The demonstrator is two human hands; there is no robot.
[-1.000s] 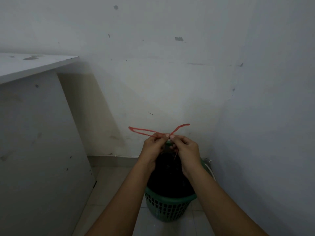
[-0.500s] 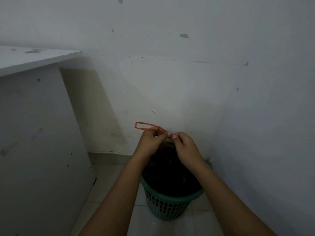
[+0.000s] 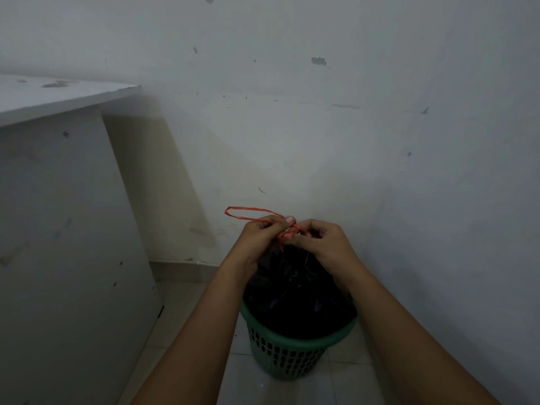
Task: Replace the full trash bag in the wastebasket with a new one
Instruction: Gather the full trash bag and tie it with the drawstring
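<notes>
Hands are meeting above a round green plastic wastebasket with perforated walls (image 3: 280, 355), which is standing on the pale tiled floor (image 3: 187, 317) in the corner of a room. A full black plastic trash bag (image 3: 295, 293) is sitting inside the wastebasket, its gathered neck rising above the rim. The left hand (image 3: 260, 238) is pinching the red plastic drawstring (image 3: 251, 213) at the bag's neck, with one loop of it sticking out to the left past the fingers. The right hand (image 3: 324, 244) is curling its fingers round the bunched drawstring just beside the left. Both forearms are crossing over the wastebasket and hiding parts of its rim. A white bench (image 3: 58, 92) is standing to the left, near the wastebasket, and scuffed white walls (image 3: 321, 127) are closing in behind and to the right.
</notes>
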